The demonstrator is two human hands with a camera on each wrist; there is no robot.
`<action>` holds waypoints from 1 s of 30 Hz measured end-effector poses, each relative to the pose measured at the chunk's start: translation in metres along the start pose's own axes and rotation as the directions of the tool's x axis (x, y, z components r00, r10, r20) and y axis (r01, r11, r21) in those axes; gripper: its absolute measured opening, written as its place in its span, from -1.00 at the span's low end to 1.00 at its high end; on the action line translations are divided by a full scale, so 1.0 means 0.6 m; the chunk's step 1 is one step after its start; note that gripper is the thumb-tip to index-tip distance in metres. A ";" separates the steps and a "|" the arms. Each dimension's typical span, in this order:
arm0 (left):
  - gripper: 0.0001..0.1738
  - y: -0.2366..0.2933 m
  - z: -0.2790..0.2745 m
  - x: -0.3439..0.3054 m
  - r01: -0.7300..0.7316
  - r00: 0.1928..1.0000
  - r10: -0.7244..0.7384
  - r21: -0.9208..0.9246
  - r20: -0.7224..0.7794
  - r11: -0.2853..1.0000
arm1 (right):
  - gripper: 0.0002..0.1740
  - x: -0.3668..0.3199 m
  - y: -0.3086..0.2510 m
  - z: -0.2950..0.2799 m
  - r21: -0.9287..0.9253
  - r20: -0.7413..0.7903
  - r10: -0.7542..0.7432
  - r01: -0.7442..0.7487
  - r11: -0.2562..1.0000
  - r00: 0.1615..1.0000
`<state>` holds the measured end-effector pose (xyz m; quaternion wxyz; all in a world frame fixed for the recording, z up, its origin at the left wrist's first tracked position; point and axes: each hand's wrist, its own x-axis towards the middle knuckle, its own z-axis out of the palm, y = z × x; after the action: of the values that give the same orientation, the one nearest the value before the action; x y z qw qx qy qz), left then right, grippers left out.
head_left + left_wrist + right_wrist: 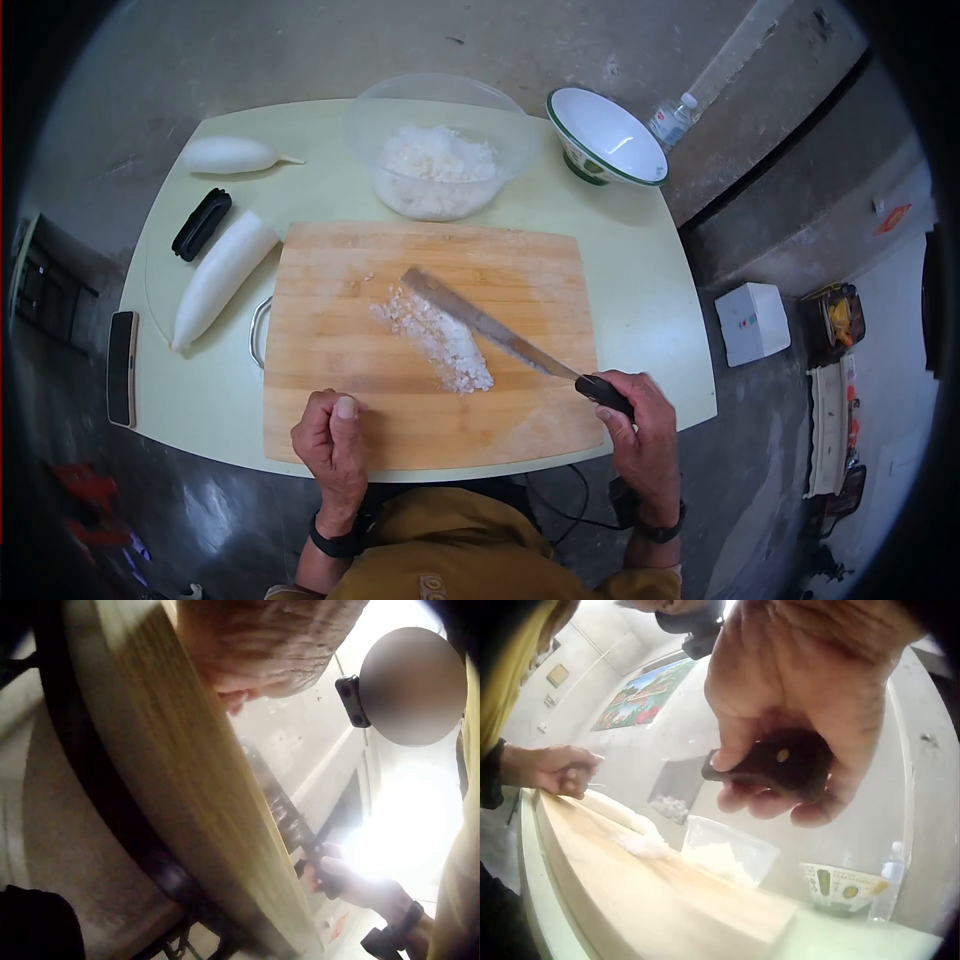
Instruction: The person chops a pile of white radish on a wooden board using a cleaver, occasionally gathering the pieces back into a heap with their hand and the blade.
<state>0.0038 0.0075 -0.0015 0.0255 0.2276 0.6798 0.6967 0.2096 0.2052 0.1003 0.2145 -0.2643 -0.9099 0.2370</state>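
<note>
My right hand (643,425) grips the black handle (780,765) of a wide-bladed kitchen knife (490,328). The blade slants to the upper left, over a strip of finely chopped white pieces (450,350) on the wooden cutting board (330,330). Some white bits cling to the blade in the right wrist view. Over the board's near left corner is my left hand (333,445), its fingers curled in with the thumb on top, and nothing shows in it. The left wrist view catches only part of this hand (262,645) above the board's edge.
Behind the board stands a clear plastic bowl (370,130) of shredded white radish. A green-rimmed bowl (610,135) and a water bottle (673,120) are at the back right. Two white radishes, one nearer the board (225,280), a black holder (202,225) and a phone (122,368) lie left.
</note>
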 end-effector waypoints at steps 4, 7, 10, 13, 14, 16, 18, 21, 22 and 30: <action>-0.68 0.003 0.003 -0.007 -0.054 0.990 0.033 -0.148 -0.139 0.988 | -0.65 0.025 0.040 -0.022 0.042 0.181 -0.099 0.093 0.995 0.979; -0.66 0.002 0.002 -0.002 -0.108 0.971 0.072 -0.150 -0.227 0.983 | -0.65 0.038 0.063 -0.033 0.123 0.299 -0.129 0.095 0.988 0.946; -0.64 -0.003 -0.001 0.001 -0.088 0.956 0.041 -0.150 -0.291 0.985 | -0.65 0.049 0.089 -0.047 0.089 0.441 -0.103 0.070 0.994 0.892; -0.64 -0.007 -0.002 0.002 -0.086 0.953 0.044 -0.128 -0.300 0.988 | -0.66 0.061 0.120 -0.050 0.143 0.569 -0.214 0.160 0.977 0.794; -0.64 -0.007 -0.001 0.003 -0.088 0.958 0.049 -0.128 -0.284 0.988 | -0.66 0.068 0.122 -0.051 0.149 0.571 -0.221 0.165 0.975 0.791; -0.64 0.004 0.006 0.004 -0.064 0.958 0.022 -0.139 -0.287 0.988 | -0.68 0.083 0.125 -0.054 0.156 0.602 -0.237 0.179 0.972 0.762; -0.65 0.009 0.009 0.005 -0.040 0.958 -0.005 -0.150 -0.287 0.988 | -0.70 0.103 0.134 -0.051 0.174 0.610 -0.271 0.208 0.962 0.745; -0.66 0.008 0.010 0.004 -0.006 0.954 -0.039 -0.147 -0.298 0.989 | -0.71 0.137 0.139 -0.042 0.198 0.607 -0.332 0.267 0.943 0.722; -0.66 0.007 0.010 0.005 -0.022 0.958 -0.020 -0.142 -0.286 0.990 | -0.71 0.150 0.138 -0.037 0.204 0.598 -0.358 0.296 0.933 0.717; -0.67 0.011 0.005 0.000 0.062 0.964 -0.102 -0.165 -0.246 0.984 | -0.69 0.241 0.127 0.007 0.212 0.559 -0.456 0.412 0.886 0.692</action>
<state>0.0068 0.0098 0.0049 -0.0148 0.1056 0.6297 0.7695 0.1254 0.3448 0.0938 -0.0227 0.0537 -0.9577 0.2817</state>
